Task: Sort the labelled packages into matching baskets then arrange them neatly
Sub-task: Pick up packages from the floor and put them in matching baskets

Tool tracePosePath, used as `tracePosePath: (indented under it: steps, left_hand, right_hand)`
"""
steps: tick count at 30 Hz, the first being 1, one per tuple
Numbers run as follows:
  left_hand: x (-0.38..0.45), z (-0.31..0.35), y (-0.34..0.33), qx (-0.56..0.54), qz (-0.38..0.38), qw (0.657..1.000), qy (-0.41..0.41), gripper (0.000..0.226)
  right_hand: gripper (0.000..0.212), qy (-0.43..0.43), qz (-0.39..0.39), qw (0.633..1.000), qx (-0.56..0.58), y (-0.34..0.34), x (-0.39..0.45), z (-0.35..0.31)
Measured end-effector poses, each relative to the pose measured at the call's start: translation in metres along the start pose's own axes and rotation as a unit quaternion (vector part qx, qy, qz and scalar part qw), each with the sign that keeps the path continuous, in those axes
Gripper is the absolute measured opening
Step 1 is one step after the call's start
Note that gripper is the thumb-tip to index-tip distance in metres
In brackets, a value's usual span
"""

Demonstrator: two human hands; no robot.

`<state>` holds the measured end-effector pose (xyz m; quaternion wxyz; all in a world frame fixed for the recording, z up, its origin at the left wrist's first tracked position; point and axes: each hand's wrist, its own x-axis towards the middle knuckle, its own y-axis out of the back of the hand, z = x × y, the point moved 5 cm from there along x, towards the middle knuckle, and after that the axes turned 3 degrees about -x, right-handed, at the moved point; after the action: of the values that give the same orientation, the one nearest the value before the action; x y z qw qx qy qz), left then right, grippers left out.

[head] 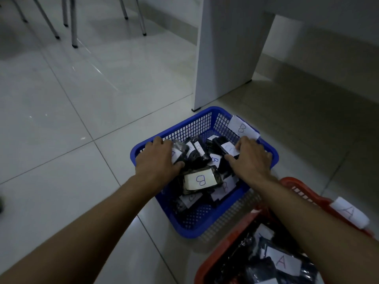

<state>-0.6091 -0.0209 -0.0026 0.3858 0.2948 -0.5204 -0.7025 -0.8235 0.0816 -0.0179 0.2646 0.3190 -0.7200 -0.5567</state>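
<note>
Hands both down in the blue basket [182, 128], which sits on the floor [61, 140]. Left hand [158, 158] lies palm-down with fingers loosely spread over the packages at the left side of the pile, thumb tucked against a dark pack. Right hand [249, 155] is curled over the right side, fingertips on a labelled package [229, 149], thumb pointing in toward the left hand. Cannot tell if either hand has a full grip or is only pressing. B packages [200, 180] are heaped loosely between and just below the hands, labels facing different ways; the largest B pack lies crosswise, long axis running hand to hand, about equally close to both thumbs. Basket tag reads B [243, 128], just beyond the right hand's fingertips. Red basket [303, 189] is under the right forearm, tagged A [349, 213], holding A packages [282, 261] in a similar loose heap. Sorting looks done for what's visible; likely step now is squaring up the B pile, pushing inward from both sides
</note>
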Motion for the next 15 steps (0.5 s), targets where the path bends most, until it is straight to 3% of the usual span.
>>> tracePosePath:
  steps: [4,8,15]
  left_hand:
    - [0.008,-0.006,-0.008,-0.014,-0.022,0.999,0.046,0.062]
    - [0.004,-0.014,0.001,-0.026,-0.022,0.999,-0.002,0.051]
    - [-0.035,-0.056,0.039,-0.040,0.052,0.998,0.000,0.054]
  right_hand:
    - [0.031,0.019,-0.024,0.999,0.034,-0.017,0.004,-0.009]
    - [0.025,0.043,-0.006,0.998,0.044,-0.010,0.004,-0.021]
    - [0.021,0.209,0.024,0.970,0.121,0.008,-0.028,-0.117]
